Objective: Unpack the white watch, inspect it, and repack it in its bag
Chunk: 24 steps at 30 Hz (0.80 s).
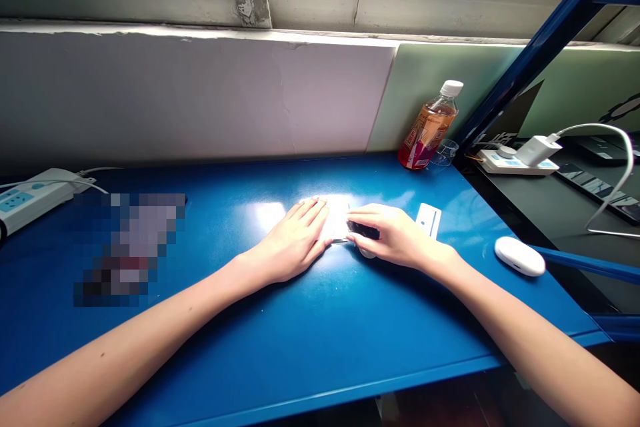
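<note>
Bottle by wall; white case at table edge.

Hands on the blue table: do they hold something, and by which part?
Left hand presses flat on a pale flat object; right hand covers a small dark item. The exact grip is hidden.

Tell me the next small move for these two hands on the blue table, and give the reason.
Probably slide the right hand with its small dark object a little further across the pale flat item, keeping the left hand pressed flat. The left palm already pins that item to the blue table, and the right fingertips sit at its edge. Glare hides what the item is.
</note>
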Each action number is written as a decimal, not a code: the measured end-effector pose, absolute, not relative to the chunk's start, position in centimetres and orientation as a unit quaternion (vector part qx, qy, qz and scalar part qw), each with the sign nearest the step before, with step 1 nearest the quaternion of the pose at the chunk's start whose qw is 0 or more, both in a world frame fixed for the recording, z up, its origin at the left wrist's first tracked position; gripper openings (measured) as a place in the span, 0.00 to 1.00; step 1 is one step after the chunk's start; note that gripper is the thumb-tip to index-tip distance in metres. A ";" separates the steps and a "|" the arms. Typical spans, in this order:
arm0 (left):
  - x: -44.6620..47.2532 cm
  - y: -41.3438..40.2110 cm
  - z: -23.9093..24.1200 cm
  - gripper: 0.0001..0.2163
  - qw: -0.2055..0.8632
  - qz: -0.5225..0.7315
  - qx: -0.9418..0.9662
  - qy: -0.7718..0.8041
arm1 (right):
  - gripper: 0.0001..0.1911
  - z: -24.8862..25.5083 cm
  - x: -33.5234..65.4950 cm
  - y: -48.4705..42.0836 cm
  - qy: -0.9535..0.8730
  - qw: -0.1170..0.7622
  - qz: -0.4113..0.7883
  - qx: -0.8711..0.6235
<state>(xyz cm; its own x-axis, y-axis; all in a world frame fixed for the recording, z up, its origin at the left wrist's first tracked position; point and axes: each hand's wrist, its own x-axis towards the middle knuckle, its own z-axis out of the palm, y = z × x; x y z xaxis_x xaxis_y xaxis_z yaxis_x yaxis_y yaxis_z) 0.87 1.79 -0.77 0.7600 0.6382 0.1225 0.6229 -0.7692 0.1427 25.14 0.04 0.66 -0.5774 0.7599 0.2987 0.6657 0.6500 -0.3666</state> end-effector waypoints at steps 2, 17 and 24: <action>0.9 1.8 -0.8 0.28 0.037 0.075 0.939 0.335 | 0.10 0.7 24.9 -0.1 -0.893 0.207 0.080 -0.392; 0.9 1.7 -1.0 0.29 0.025 0.081 0.941 0.326 | 0.19 -0.7 23.1 -1.4 -0.923 0.086 -0.154 -0.341; 0.9 1.8 -1.3 0.29 0.025 0.090 0.943 0.319 | 0.21 -0.9 23.1 -1.0 -0.936 0.080 -0.160 -0.304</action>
<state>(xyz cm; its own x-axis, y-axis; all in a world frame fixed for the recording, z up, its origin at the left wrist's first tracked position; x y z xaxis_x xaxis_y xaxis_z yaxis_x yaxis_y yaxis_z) 0.94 1.79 -1.28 0.7804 0.6063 0.1530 0.5974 -0.7952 0.1040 23.05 -1.00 -0.90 -0.8019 0.5439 0.2472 0.5952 0.7634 0.2511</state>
